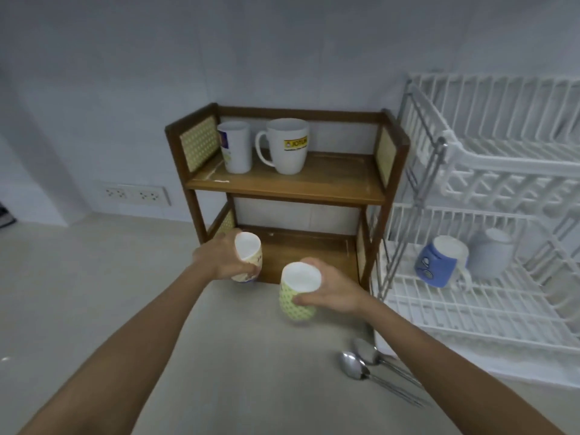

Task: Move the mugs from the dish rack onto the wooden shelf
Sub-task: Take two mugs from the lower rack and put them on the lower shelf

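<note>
My left hand (219,262) grips a white printed mug (249,251), tilted, at the front left of the wooden shelf's (282,183) lower board. My right hand (332,291) holds a yellow-green patterned mug (296,296) just in front of that board, above the counter. Two white mugs stand on the upper board: a tall one (235,147) at the left and a logo mug (288,146) beside it. In the white dish rack (489,196) at the right, a blue mug (439,260) and a grey mug (491,254) lie on the lower tier.
Two metal spoons (370,367) lie on the pale counter by the rack's front corner. A double wall socket (135,193) sits low on the tiled wall at the left. The rack's upper tier holds nothing that I can see.
</note>
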